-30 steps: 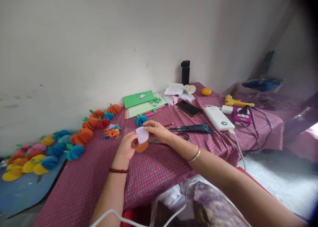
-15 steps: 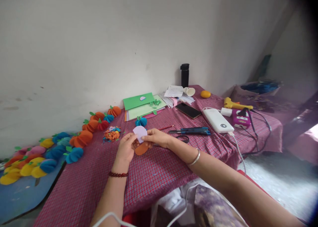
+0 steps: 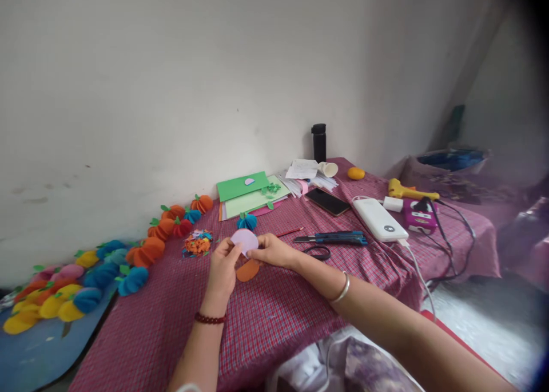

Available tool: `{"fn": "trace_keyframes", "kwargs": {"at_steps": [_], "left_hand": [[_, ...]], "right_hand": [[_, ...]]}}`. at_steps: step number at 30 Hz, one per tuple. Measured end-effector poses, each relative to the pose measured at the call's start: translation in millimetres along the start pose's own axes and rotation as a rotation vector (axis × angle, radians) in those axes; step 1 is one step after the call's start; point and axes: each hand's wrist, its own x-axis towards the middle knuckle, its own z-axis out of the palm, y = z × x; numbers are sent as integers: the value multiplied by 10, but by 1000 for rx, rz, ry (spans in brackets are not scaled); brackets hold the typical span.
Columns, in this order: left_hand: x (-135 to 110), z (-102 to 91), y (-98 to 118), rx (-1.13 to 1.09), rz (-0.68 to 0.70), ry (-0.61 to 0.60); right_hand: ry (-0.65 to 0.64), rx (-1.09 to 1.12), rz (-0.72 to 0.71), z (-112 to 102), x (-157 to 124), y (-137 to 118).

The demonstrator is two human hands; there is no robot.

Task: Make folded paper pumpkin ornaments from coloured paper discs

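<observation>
Both hands meet over the checked red cloth (image 3: 274, 312) of the table. My left hand (image 3: 223, 269) and my right hand (image 3: 272, 250) pinch a pale lilac paper circle (image 3: 244, 240) between them, one at each side. An orange paper circle (image 3: 247, 270) lies on the cloth just below it. Black scissors (image 3: 316, 252) lie right of my right hand. A blue paper pumpkin (image 3: 247, 222) stands just beyond the lilac circle.
Coloured paper pumpkins (image 3: 141, 252) line the wall at left, some on a blue board (image 3: 34, 346). Paper scraps (image 3: 197, 244), green sheets (image 3: 246, 187), a phone (image 3: 327, 201), a power bank (image 3: 380, 220), a blue cutter (image 3: 338, 238), a glue gun (image 3: 407, 190) and a black bottle (image 3: 318, 142) stand further back.
The view has tilted up a little, so everything sits lower. The lilac circle has been lifted and turned between the fingers, away from the orange circle.
</observation>
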Motion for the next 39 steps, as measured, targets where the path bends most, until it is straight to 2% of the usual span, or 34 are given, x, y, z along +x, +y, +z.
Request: {"fn": "trace_keyframes", "kwargs": {"at_steps": [3, 5, 10, 23, 26, 29, 33, 36, 39], "left_hand": [[-8, -1, -3, 97, 98, 24], [-16, -18, 1, 170, 152, -3], [-40, -40, 18, 276, 140, -71], [-31, 110, -90, 37, 15, 42], [-14, 89, -91, -53, -45, 62], [4, 44, -71, -131, -77, 117], [26, 4, -54, -199, -58, 140], [32, 2, -60, -195, -43, 126], [32, 1, -78, -166, -45, 129]], "right_hand": [[-6, -11, -92, 25, 12, 25], [42, -1, -156, 21, 11, 2], [206, -24, -213, -51, -4, -114], [264, -97, -219, -8, 29, -33], [214, -196, -207, -64, 6, -49], [129, -432, -185, -235, -204, -114], [74, -938, -106, -551, -759, -184], [10, -1072, -87, -690, -1162, -206], [36, -1155, -61, -690, -1395, -221]]}}
